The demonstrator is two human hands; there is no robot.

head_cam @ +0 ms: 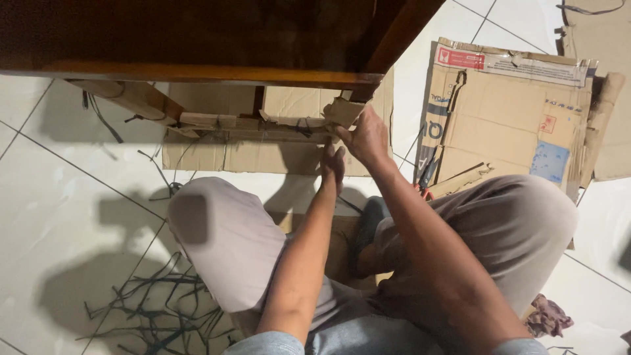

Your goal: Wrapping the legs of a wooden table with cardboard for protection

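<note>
Nearby, flattened carton (506,118), scissors (426,181), green straps (158,309), rag (547,317)

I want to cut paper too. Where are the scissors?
In the head view, the scissors lie on the floor right of centre, at the left edge of the flattened cardboard box, just above the person's right knee, below the right hand.
</note>
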